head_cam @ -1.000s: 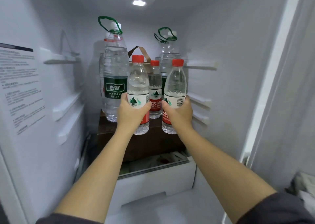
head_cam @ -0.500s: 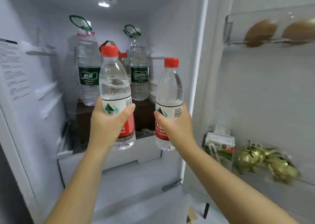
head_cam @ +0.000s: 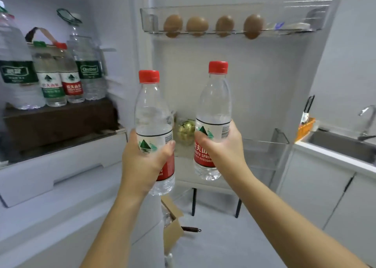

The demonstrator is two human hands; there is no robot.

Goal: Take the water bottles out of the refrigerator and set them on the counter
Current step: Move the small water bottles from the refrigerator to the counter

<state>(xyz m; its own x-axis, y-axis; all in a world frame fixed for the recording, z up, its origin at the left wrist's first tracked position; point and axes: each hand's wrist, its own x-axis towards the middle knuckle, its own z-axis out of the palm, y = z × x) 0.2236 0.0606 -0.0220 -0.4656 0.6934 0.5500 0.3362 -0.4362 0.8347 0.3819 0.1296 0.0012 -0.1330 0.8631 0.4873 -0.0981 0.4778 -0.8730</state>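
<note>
Left hand (head_cam: 142,161) wrapped round the label band of the first bottle (head_cam: 152,113), thumb across the front. Right hand (head_cam: 221,145) clamped the same way on the second bottle (head_cam: 214,104). Both upright, red caps up, long axis vertical, side by side but not touching. They are out of the fridge (head_cam: 114,23), held in front of its open door.

Clear thin ribbed plastic, water up to about the shoulder, glossy red-and-white wrap labels. Probably slick if cold, but the mid-body grips look secure.

Key relation: the table (head_cam: 329,156) lies off to the right of both hands, with a steel sink (head_cam: 341,145) set in it. Right hand is nearer, so its bottle likely goes down first, base flat.

Brown eggs (head_cam: 173,24) sit in a clear door tray above the bottles. Left, on the fridge shelf: two more small bottles (head_cam: 71,78) between two big green-label jugs (head_cam: 16,72), not yet taken out.
</note>
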